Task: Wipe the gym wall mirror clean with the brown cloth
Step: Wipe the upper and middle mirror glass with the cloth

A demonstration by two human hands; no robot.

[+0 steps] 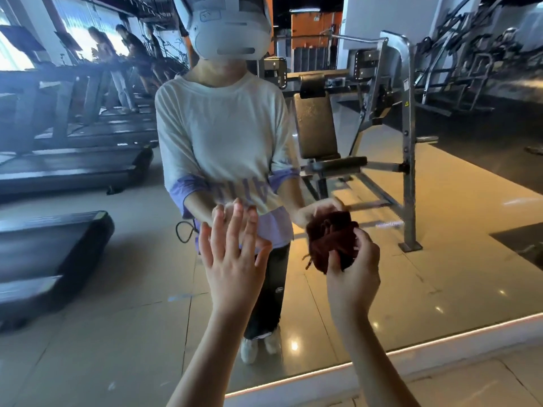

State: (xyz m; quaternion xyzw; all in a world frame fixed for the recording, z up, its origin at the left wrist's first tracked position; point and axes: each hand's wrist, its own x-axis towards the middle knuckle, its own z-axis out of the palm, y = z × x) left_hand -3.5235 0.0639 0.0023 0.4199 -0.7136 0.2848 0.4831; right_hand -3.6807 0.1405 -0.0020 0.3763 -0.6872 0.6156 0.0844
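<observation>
Dark reddish-brown cloth (332, 239), white ribbed shirt (223, 127) with purple cuffs and hem, white headset (229, 27), beige floor tiles (440, 274)

Glossy tan floor (484, 386), treadmills (73, 168), weight bench (318, 133)

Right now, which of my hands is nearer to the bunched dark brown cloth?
Right. The right hand grips the bunched dark brown cloth; the left hand lies open against the wall mirror, off to the cloth's left, not touching it.

The mirror (440, 259) stands in front of me. My left hand (232, 259) touches it. To the right, my right hand (352, 271) holds the cloth (332, 239) against it. In the reflection, treadmills (73, 165) stand left and a bench (323, 136) right.
</observation>
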